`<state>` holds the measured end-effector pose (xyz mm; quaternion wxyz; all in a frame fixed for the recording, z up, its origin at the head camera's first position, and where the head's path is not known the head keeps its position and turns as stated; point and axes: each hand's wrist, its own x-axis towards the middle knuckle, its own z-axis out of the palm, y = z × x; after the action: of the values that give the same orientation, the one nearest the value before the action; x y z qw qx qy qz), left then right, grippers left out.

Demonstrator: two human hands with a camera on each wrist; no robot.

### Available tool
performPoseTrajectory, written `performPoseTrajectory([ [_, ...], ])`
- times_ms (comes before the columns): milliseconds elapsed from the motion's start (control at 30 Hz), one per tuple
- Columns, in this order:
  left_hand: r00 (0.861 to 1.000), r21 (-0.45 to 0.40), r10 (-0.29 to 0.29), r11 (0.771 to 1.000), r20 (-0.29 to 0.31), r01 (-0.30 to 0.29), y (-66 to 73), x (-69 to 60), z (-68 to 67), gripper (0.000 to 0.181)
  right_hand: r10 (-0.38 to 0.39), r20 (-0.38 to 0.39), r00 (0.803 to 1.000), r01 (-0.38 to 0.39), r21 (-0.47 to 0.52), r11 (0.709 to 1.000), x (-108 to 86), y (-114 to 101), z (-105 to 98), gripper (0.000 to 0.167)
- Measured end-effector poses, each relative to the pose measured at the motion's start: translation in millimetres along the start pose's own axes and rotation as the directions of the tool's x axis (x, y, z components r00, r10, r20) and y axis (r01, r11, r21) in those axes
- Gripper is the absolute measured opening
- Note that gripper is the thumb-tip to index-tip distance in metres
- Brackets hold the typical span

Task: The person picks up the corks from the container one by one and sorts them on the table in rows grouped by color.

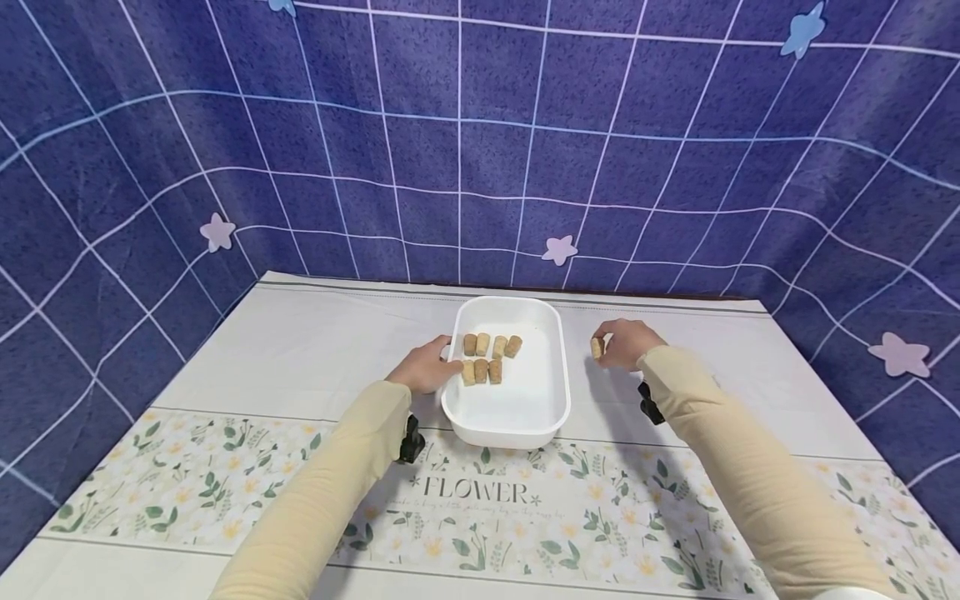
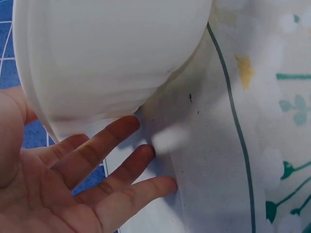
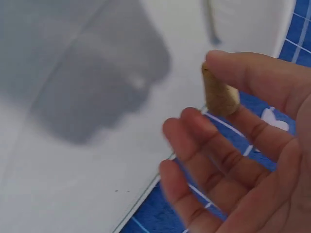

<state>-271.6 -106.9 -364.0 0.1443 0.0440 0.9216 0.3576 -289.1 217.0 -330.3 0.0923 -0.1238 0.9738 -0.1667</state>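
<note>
With fingers [image 2: 99, 148] extended along the outer side and thumb over the left rim, holds the white tray [image 1: 532, 404] with the left hand [image 1: 425, 369]. Inside the left half, has seven corks [image 1: 482, 344] lying in two rows, four far and three near. Farther right, pinches one more cork [image 1: 597, 348] between thumb and index finger of the right hand [image 1: 628, 343], with other fingers loosely bent, above the tablecloth [image 1: 315, 350] and apart from the tray.
</note>
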Motion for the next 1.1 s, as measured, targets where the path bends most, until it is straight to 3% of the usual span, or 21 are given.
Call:
performPoseTrajectory([
  [167, 1.0, -0.011, 0.0, 1.0, 0.0, 0.0, 1.3, -1.5, 0.1, 0.059, -0.035, -0.024, 0.999, 0.035, -0.013, 0.999, 7.8, 7.8, 14.3, 0.043],
  [433, 1.0, -0.012, -0.002, 1.0, -0.01, 0.002, 2.2, -3.3, 1.1, 0.059, -0.013, -0.049, 0.999, 0.013, -0.001, 1.0, 16.9, 11.2, 29.9, 0.046],
  [833, 1.0, -0.012, 0.011, 1.0, -0.018, -0.012, 2.3, -3.1, 2.3, 0.059, 0.024, -0.015, 1.0, -0.025, -0.083, 0.996, 18.9, 2.3, 36.3, 0.049],
  [1100, 1.0, -0.009, 0.014, 1.0, -0.022, -0.014, 2.3, -4.6, 2.0, 0.059, 0.033, -0.007, 0.999, -0.033, -0.082, 0.996, 24.4, 4.0, 39.3, 0.05],
])
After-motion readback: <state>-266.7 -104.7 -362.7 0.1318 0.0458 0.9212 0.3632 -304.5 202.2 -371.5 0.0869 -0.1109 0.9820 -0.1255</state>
